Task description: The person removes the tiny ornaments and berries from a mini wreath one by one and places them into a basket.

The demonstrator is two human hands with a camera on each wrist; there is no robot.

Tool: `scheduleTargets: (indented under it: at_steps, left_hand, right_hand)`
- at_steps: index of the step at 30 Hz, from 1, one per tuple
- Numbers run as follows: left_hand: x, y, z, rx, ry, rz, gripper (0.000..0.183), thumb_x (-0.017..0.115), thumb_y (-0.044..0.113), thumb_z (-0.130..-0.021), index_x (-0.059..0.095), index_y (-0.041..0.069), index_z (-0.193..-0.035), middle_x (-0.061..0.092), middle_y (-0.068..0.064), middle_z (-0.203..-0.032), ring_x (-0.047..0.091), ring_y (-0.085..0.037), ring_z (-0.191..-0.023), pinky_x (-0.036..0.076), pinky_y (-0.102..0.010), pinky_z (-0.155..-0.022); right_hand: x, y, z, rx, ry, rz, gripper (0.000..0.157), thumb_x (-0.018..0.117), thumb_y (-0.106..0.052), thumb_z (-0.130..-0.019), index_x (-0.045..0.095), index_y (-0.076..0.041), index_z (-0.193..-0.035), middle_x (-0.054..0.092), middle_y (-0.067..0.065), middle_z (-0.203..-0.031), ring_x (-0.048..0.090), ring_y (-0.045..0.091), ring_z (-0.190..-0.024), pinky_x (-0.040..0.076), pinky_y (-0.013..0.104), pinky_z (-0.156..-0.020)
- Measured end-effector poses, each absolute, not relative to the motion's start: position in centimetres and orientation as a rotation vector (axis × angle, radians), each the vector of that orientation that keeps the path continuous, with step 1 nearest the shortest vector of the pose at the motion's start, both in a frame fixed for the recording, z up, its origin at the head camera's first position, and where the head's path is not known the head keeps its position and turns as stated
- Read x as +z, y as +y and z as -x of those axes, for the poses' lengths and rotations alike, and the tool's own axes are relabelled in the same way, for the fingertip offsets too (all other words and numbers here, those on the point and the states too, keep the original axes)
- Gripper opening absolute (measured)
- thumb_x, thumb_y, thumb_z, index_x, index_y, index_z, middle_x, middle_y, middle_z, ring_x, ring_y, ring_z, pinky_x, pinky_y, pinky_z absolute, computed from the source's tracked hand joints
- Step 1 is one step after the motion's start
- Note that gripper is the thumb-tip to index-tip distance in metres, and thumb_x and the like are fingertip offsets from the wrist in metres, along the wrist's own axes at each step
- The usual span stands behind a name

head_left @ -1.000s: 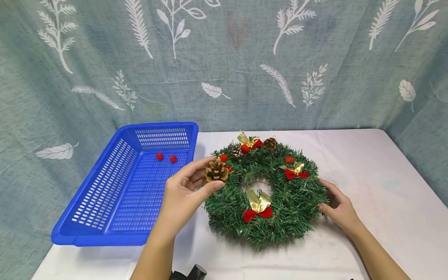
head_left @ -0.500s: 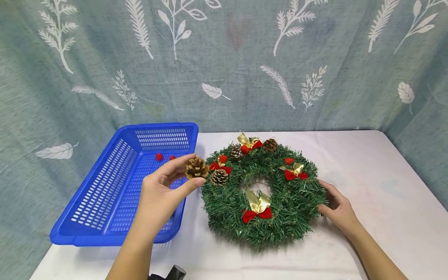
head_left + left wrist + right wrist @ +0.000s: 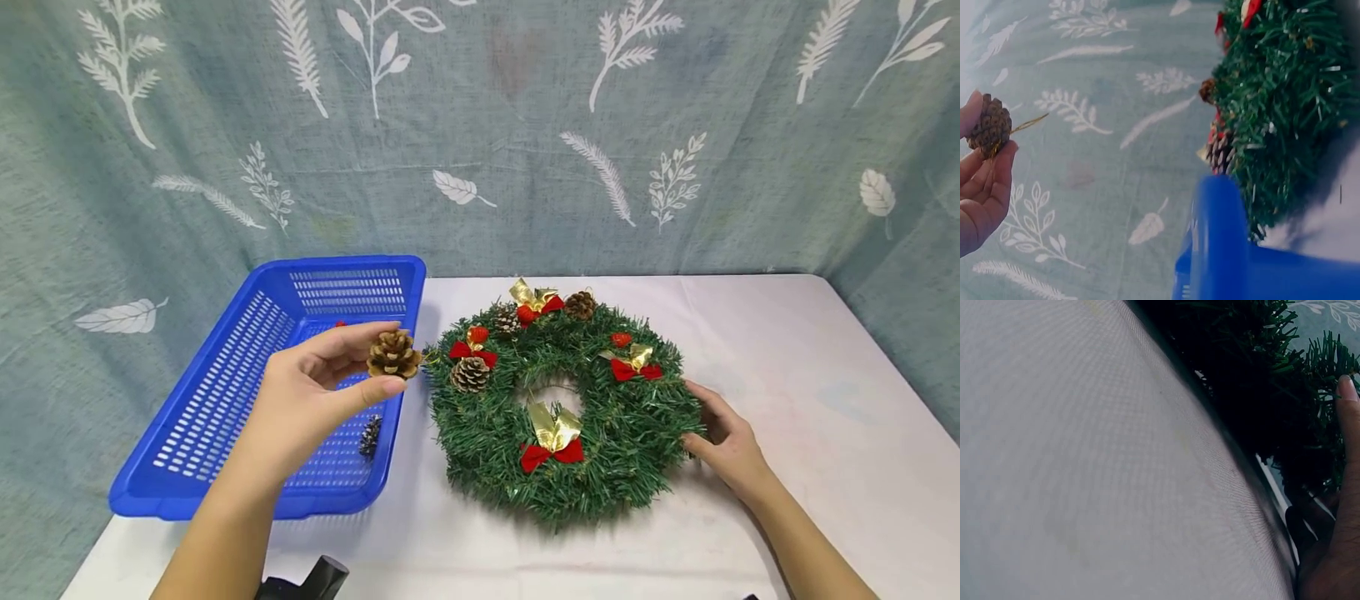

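Between thumb and fingertips, my left hand (image 3: 296,408) pinches a brown pine cone (image 3: 393,356) above the right side of the blue basket. A thin gold loop (image 3: 1030,122) sticks out from the cone in the left wrist view. The green tinsel wreath (image 3: 630,442) lies flat on the table. Its right edge is gripped by my right hand (image 3: 727,446), with the thumb (image 3: 1347,390) against the needles. Red-and-gold bows (image 3: 553,450), red berries (image 3: 620,339) and several pine cones sit on the wreath, one frosted pine cone (image 3: 470,375) at its left side.
The blue plastic basket (image 3: 168,492) stands left of the wreath. A dark frosted pine cone (image 3: 370,437) lies inside it, and a red berry shows partly behind my left hand. A patterned curtain (image 3: 517,208) hangs behind the white-covered table (image 3: 787,350).
My left hand has moved left with the brown pine cone, from over the wreath to over the basket, uncovering the frosted cone on the wreath. My right hand has stayed put.
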State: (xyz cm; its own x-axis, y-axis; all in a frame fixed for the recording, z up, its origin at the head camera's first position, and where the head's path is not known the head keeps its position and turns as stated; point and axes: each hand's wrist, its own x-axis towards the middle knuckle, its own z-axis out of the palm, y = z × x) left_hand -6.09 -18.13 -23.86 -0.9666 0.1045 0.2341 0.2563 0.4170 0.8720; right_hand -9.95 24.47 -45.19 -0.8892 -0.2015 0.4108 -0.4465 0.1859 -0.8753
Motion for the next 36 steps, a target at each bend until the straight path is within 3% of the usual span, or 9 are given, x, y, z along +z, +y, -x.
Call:
scheduleTargets:
  at_steps: [12, 23, 36]
  left_hand:
    - [-21.5, -19.9, 7.5, -1.647, -2.638, 0.316, 0.046, 0.079, 0.012, -0.077, 0.065, 0.011, -0.121, 0.071, 0.005, -0.104, 0.068, -0.013, -0.093, 0.055, -0.022, -0.078]
    - [-20.7, -21.4, 8.8, -1.587, -2.799, 0.282, 0.048, 0.078, 0.020, -0.079, 0.062, 0.010, -0.123, 0.072, 0.006, -0.102, 0.068, -0.010, -0.096, 0.054, -0.021, -0.079]
    - [-21.0, -24.4, 11.4, -1.559, -2.908, 0.316, 0.049, 0.077, 0.018, -0.080, 0.061, 0.012, -0.126, 0.070, 0.008, -0.105, 0.066, -0.010, -0.095, 0.051, -0.019, -0.081]
  right_hand:
    - [-45.2, 24.5, 10.0, 1.785, -2.242, -0.630, 0.069, 0.063, 0.015, -0.079, 0.037, 0.004, -0.141, 0.042, -0.020, -0.138, 0.035, -0.010, -0.127, 0.032, 0.004, -0.097]
    - [-45.3, 24.4, 10.0, 1.738, -2.269, -0.609, 0.069, 0.065, 0.011, -0.080, 0.038, -0.001, -0.143, 0.041, -0.020, -0.139, 0.039, -0.010, -0.123, 0.034, 0.004, -0.094]
    - [-45.4, 24.5, 10.0, 1.830, -2.195, -0.668, 0.067, 0.062, 0.015, -0.079, 0.038, 0.005, -0.141, 0.042, -0.020, -0.139, 0.031, -0.011, -0.130, 0.029, 0.004, -0.100]
